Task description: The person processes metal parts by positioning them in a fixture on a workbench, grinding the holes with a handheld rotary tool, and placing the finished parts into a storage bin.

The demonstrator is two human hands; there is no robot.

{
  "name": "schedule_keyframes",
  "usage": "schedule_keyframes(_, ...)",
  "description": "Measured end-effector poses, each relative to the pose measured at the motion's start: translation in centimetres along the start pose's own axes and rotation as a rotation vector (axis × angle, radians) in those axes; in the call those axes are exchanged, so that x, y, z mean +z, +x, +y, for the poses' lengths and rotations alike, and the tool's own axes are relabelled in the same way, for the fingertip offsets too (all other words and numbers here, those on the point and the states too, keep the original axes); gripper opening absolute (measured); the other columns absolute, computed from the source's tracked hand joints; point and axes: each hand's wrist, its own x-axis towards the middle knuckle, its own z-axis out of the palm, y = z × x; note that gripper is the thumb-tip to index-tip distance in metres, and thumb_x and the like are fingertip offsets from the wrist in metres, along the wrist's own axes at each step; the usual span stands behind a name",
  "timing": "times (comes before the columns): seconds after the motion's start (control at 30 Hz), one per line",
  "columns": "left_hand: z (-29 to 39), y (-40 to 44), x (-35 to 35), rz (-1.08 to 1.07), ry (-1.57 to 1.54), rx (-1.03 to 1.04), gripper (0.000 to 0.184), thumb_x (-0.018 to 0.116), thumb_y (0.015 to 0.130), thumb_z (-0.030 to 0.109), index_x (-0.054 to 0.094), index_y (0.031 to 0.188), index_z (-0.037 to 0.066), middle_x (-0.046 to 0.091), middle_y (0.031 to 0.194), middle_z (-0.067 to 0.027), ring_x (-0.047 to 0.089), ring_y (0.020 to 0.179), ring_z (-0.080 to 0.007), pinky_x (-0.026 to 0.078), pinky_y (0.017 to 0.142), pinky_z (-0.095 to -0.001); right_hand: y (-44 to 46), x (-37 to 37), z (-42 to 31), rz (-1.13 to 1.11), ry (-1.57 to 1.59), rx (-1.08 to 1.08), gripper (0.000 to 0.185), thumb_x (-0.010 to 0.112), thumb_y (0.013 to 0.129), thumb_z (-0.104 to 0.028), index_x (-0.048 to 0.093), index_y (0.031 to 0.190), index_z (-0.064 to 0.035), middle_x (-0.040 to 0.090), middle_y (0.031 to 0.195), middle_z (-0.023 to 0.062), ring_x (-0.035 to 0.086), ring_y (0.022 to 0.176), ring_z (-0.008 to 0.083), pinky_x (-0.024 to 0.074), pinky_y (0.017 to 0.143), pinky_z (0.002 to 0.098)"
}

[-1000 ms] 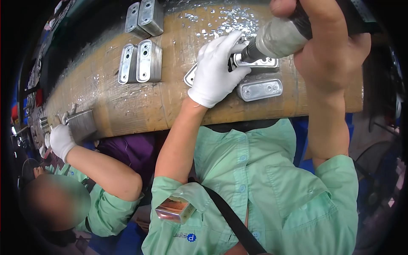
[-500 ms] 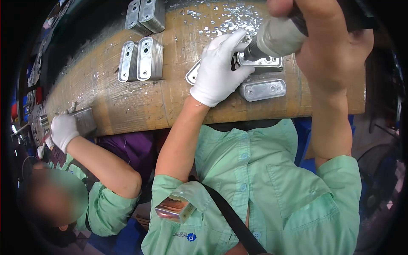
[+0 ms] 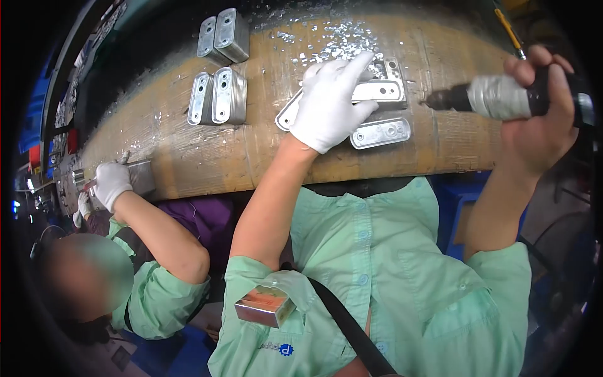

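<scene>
My left hand (image 3: 333,103), in a white glove, lies over one end of an oblong metal block (image 3: 393,91) with holes in its top plate. Its thumb is on the near side and its fingers on the far side. Another oblong metal piece (image 3: 287,117) shows partly from under the glove on the left. Bare, my right hand (image 3: 545,119) is wrapped round a hand-held power tool (image 3: 499,97) with a dark nose and a body bound in whitish tape. The tool points left, apart from the block. Nearer me lies a loose oblong metal plate (image 3: 380,133).
Two pairs of stacked-plate metal blocks (image 3: 230,94) stand left on the taped brown bench (image 3: 251,154). Small shiny flakes (image 3: 342,38) are scattered at the back. A co-worker's gloved hand (image 3: 113,182) holds a similar block at left. A yellow-handled tool (image 3: 507,28) is at back right.
My right hand has swung right and down with the power tool, taking its tip off the metal block. My left hand has stayed at the block.
</scene>
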Motion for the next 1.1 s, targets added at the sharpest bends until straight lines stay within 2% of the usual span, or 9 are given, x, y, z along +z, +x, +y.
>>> schedule_keyframes(0.07,-0.3,0.0,0.1,-0.008,0.003,-0.019,0.078,0.085,0.072,0.014,0.054,0.143,0.008,0.076,0.113,-0.0052,0.065,0.111,-0.0300,0.047,0.102,-0.0427,-1.1,-2.2,0.8,0.059,-0.403,-0.092,0.021,0.068,0.093,-0.009,0.066,0.108,0.0064,0.070,0.095,0.0136,0.066,0.074,0.0171,0.0554,0.073,0.0319)
schedule_keyframes(0.17,0.2,-0.6,-0.7,0.070,-0.102,-0.062,0.076,0.086,0.077,0.011,0.053,0.145,0.005,0.074,0.118,-0.0078,0.067,0.111,-0.0248,0.051,0.100,-0.0380,-4.1,-2.8,1.6,0.195,-0.650,-0.033,0.020,0.073,0.091,-0.005,0.065,0.106,0.0046,0.073,0.087,0.0106,0.068,0.072,0.0150,0.0550,0.071,0.0279)
schedule_keyframes(0.33,1.0,-4.1,-4.2,0.316,-0.239,-0.446,0.075,0.085,0.078,0.011,0.052,0.143,-0.002,0.071,0.115,-0.0178,0.069,0.107,-0.0307,0.056,0.090,-0.0394,-4.2,-4.3,1.7,0.176,-0.486,-0.107,0.019,0.073,0.091,-0.004,0.064,0.106,0.0042,0.073,0.088,0.0098,0.069,0.072,0.0136,0.0551,0.070,0.0277)
schedule_keyframes(0.5,-1.3,-8.3,-2.8,0.232,0.128,-0.431,0.071,0.085,0.077,0.014,0.055,0.139,-0.001,0.072,0.106,-0.0172,0.068,0.098,-0.0341,0.052,0.090,-0.0434,-3.8,-4.2,1.7,0.099,-0.476,-0.129,0.021,0.075,0.090,-0.003,0.065,0.107,0.0030,0.073,0.089,0.0089,0.069,0.072,0.0129,0.0556,0.070,0.0272)
schedule_keyframes(0.6,-1.2,-7.9,-2.2,0.129,0.322,-0.462,0.070,0.084,0.080,0.015,0.054,0.141,0.000,0.068,0.118,-0.0164,0.066,0.107,-0.0299,0.051,0.094,-0.0402,-4.1,-3.6,1.8,0.101,-0.471,-0.121,0.024,0.077,0.089,-0.002,0.064,0.109,0.0021,0.074,0.092,0.0091,0.069,0.072,0.0134,0.0569,0.069,0.0271)
schedule_keyframes(0.8,3.0,-6.4,-1.9,0.300,0.238,-0.276,0.062,0.081,0.081,0.007,0.057,0.137,-0.001,0.066,0.122,-0.0174,0.064,0.114,-0.0321,0.048,0.101,-0.0412,-5.0,-3.7,1.4,0.106,-0.412,-0.124,0.028,0.075,0.088,0.002,0.062,0.113,0.0029,0.073,0.095,0.0114,0.069,0.074,0.0153,0.0574,0.069,0.0283)
schedule_keyframes(0.87,6.0,-5.1,-2.5,0.140,0.008,-0.104,0.061,0.081,0.079,0.005,0.058,0.135,-0.002,0.065,0.125,-0.0187,0.063,0.117,-0.0336,0.048,0.102,-0.0430,-4.9,-4.0,1.3,0.053,-0.445,-0.151,0.025,0.070,0.092,0.001,0.061,0.115,0.0051,0.073,0.096,0.0146,0.069,0.076,0.0167,0.0560,0.071,0.0306)
schedule_keyframes(0.93,8.5,-2.8,-2.9,-0.172,0.045,0.000,0.065,0.083,0.075,0.006,0.059,0.135,0.001,0.066,0.123,-0.0179,0.063,0.114,-0.0353,0.049,0.100,-0.0443,-4.9,-4.7,1.7,0.075,-0.458,-0.149,0.025,0.070,0.092,0.001,0.061,0.115,0.0049,0.073,0.095,0.0146,0.068,0.075,0.0166,0.0562,0.070,0.0303)
schedule_keyframes(1.1,8.3,-2.8,-0.6,-0.233,0.110,-0.059,0.070,0.084,0.071,0.006,0.059,0.136,0.004,0.069,0.118,-0.0150,0.064,0.109,-0.0358,0.050,0.097,-0.0439,-4.8,-5.0,2.1,0.064,-0.431,-0.169,0.025,0.070,0.092,0.002,0.061,0.115,0.0048,0.073,0.093,0.0141,0.068,0.074,0.0161,0.0564,0.069,0.0301)
